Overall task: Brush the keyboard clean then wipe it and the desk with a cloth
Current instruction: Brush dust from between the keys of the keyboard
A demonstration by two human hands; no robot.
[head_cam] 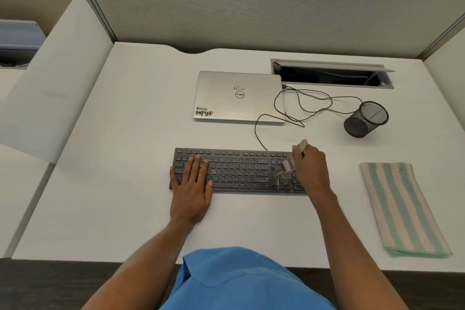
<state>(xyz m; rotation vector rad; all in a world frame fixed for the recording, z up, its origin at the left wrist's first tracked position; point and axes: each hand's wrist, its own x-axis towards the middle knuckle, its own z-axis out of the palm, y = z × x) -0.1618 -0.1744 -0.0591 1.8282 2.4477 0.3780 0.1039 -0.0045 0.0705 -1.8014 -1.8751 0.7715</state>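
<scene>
Both of my hands are at the black keyboard (239, 171), which lies flat on the white bench (113, 184) just below the middle of the frame. My left hand (192, 184) rests flat on the keys at the keyboard's left end, fingers straight and slightly spread, holding nothing. My right hand (310, 168) is at the right end, fingers curled round a small brush (303, 145). Its pale handle tip sticks up above my knuckles, and its pinkish head touches the keys by the number pad. A patch of light crumbs (284, 175) lies on the keys just below the brush head. The striped green-and-cream cloth (402, 209) lies folded at the lower right, well apart from the keyboard. Above the keyboard sits a closed silver laptop (239, 97), with a thin black cable (302, 106) looping between it and the keyboard's top edge. A black mesh cup (366, 118) stands at the right, near the cable loops.
</scene>
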